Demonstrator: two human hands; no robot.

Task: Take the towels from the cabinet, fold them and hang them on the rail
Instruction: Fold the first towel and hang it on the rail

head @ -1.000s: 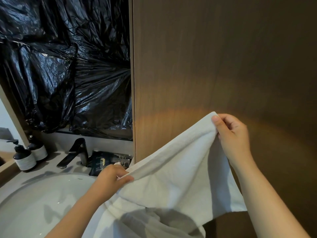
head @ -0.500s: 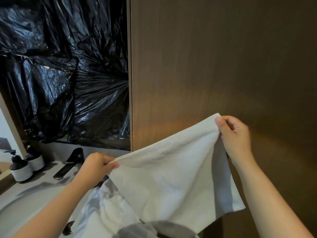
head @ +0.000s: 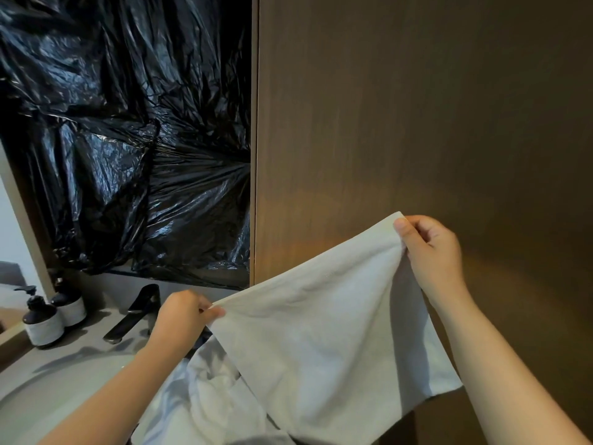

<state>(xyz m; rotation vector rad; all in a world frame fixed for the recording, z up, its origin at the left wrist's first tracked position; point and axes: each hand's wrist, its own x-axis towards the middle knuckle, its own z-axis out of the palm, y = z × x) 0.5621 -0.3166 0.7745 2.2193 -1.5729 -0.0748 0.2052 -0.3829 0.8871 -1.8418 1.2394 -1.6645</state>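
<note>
We are in a bathroom, at a grey desk with a pale round basin set into it. Nearest to us, low in the view, a heap of crumpled white cloth lies over the right side of the basin. Just above it we hold a white towel stretched in the air by its top edge, which slopes up to the right. Our left hand pinches the lower left corner between thumb and curled fingers. Our right hand grips the higher right corner, thumb in front. The rest of the towel hangs down in front of the heap.

Behind the left hand a black faucet stands on the desk. Farther left are two dark pump bottles with pale labels, one just beside the other. Beyond them, black plastic sheeting, creased and glossy, covers the wall. To its right a brown wood-grain panel fills the view behind the towel.
</note>
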